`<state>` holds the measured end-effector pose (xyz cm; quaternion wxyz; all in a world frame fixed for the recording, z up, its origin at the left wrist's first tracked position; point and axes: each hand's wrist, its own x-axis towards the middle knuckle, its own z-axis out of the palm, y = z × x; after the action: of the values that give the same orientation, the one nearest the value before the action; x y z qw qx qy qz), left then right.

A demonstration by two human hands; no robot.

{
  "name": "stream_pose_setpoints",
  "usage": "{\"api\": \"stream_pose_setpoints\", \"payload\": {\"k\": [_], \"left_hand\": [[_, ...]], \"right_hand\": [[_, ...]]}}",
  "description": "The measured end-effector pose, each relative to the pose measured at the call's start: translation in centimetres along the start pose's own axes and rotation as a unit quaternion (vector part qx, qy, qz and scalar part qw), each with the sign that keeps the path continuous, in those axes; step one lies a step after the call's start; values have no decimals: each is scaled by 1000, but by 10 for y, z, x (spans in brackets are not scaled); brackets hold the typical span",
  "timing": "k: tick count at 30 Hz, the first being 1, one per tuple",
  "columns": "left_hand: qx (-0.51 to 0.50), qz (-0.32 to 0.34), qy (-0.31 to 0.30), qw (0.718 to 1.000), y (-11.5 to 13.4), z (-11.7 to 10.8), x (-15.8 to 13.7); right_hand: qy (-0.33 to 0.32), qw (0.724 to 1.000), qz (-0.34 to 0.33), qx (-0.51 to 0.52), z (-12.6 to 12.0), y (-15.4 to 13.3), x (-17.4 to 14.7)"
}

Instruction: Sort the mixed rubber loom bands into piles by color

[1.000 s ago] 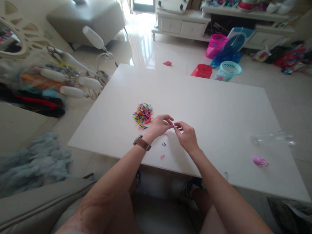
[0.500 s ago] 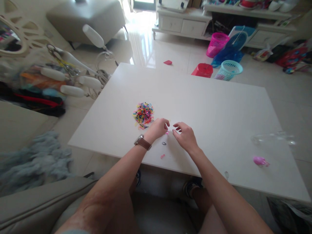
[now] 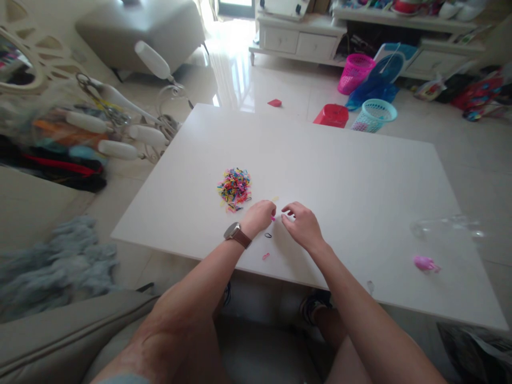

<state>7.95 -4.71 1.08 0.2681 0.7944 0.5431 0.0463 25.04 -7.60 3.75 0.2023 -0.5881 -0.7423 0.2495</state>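
Observation:
A heap of small multicoloured rubber bands (image 3: 234, 188) lies on the white table (image 3: 340, 170). To the right of the heap, my left hand (image 3: 261, 214), with a watch (image 3: 232, 230) on its wrist, has its fingers closed at a bright pink rubber band (image 3: 273, 218) on the tabletop; the fingertips are partly hidden. Facing it across a small gap is my right hand (image 3: 303, 222), fingers curved and apart, holding nothing. A pale yellow band (image 3: 275, 199) lies just beyond the hands. Nearer me are a black band (image 3: 268, 235) and a pink band (image 3: 266, 256).
On the table's right are a clear glass-like object (image 3: 448, 226) and a pink-purple item (image 3: 426, 263). A small clear piece (image 3: 370, 287) rests by the front edge. Beyond the table stand a red stool (image 3: 333, 115) and a light-blue basket (image 3: 376, 114). A white lamp (image 3: 152, 61) is at the left.
My left hand has lowered slightly, its fingers closing at the pink band and uncovering the yellow band beyond. My right hand has hardly moved.

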Motion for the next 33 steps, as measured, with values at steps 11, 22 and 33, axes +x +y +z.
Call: {"api": "stream_pose_setpoints", "payload": {"k": [11, 22, 33], "left_hand": [[5, -23, 26, 999, -1, 2, 3], [0, -249, 116, 962, -44, -48, -2], [17, -265, 73, 961, -60, -42, -4]], "right_hand": [[-10, 1000, 3, -6, -2, -1, -1], [-7, 1000, 3, -14, -3, -1, -1], [-14, 1000, 5, -19, -3, -2, -1]]}}
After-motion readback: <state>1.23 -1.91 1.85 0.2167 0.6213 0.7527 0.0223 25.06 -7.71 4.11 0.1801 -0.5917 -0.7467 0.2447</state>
